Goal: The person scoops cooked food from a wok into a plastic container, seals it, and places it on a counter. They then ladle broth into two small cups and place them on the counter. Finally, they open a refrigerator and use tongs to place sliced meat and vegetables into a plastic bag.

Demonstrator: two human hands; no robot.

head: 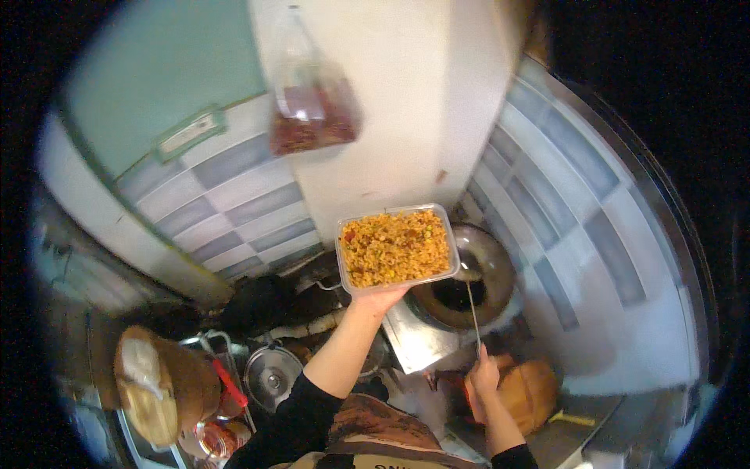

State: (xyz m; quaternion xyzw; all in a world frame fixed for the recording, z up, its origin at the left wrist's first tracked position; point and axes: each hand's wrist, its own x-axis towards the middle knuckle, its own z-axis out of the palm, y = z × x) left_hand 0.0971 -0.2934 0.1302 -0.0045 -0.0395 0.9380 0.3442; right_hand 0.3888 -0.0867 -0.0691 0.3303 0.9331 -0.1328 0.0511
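My left hand (381,298) holds up a clear plastic container (455,258) from below. Fried rice (395,249) with small green and reddish bits fills it to about the rim. My right hand (485,375) is closed on the handle of a long metal ladle (474,316), whose upper end reaches over a large wok (498,293). The wok sits beyond a shiny metal stove top (422,343), and the container hides part of it. Dark liquid or a dark bottom shows inside the wok.
A plastic bag (316,111) with reddish contents hangs on the wall ahead. At lower left are a glass-lidded pot (273,378), a brown tub (193,375), a red handle (229,382) and a jar (215,439). A round brown object (530,393) lies beside my right hand; tiled walls (556,176) flank the stove.
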